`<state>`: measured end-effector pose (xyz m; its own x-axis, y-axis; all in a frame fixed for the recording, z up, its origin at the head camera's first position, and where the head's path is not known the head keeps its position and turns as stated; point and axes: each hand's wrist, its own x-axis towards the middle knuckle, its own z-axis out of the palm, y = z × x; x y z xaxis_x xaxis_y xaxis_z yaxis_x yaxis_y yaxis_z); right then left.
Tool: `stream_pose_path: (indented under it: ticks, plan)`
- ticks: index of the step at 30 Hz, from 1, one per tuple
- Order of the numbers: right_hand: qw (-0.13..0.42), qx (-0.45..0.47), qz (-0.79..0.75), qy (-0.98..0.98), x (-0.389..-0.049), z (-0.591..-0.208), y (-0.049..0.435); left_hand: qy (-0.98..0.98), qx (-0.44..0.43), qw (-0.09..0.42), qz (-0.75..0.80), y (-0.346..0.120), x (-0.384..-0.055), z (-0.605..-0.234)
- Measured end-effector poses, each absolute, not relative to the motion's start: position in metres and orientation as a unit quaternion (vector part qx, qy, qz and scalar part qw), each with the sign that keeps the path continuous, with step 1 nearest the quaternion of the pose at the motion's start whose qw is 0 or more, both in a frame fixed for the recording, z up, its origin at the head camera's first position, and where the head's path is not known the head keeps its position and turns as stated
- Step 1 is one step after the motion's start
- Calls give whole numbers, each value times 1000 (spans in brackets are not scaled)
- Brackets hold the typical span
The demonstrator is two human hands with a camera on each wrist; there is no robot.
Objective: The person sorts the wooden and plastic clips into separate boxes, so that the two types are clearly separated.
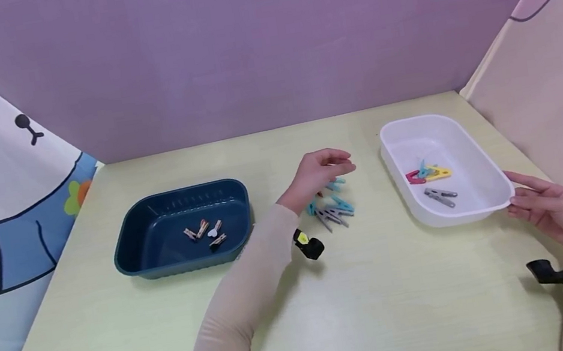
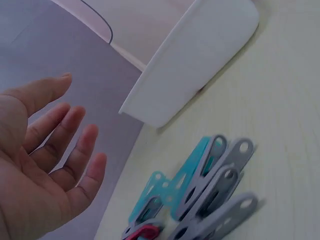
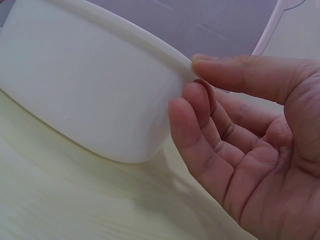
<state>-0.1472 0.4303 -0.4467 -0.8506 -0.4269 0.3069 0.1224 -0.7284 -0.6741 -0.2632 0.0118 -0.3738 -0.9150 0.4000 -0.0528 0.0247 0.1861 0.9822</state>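
My left hand (image 1: 322, 172) hovers over a small pile of clothespins, its fingers loosely bent and nothing between them. The pile has grey clothespins (image 2: 225, 215), teal clothespins (image 2: 192, 170) and a bit of red, partly hidden by the hand in the head view. At the right, my right hand (image 1: 560, 212) pinches the near right corner of a white plastic basin (image 1: 481, 194), thumb on the rim and fingers curled beneath it. Inside that basin lie a red clothespin (image 1: 415, 177), a yellow clothespin (image 1: 439, 172), a teal one and grey clothespins (image 1: 440, 196).
A dark blue basin (image 1: 164, 270) stands on the left of the pale table (image 1: 367, 308), holding several small wooden clips (image 1: 202, 228), one with a white heart. A purple cloth wall (image 1: 262, 45) rises behind the table, with printed cloth on both sides.
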Motion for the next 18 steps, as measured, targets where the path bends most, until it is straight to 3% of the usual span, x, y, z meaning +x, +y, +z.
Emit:
stream_pose_path:
  ticks: [10,18]
  plan:
    - [155,-230,-902,332,-148,-446,431,815,210,193,505,-18,-270,-360]
    - [158,-230,-901,331,-148,-446,431,834,283,262,395,-37,-278,-367]
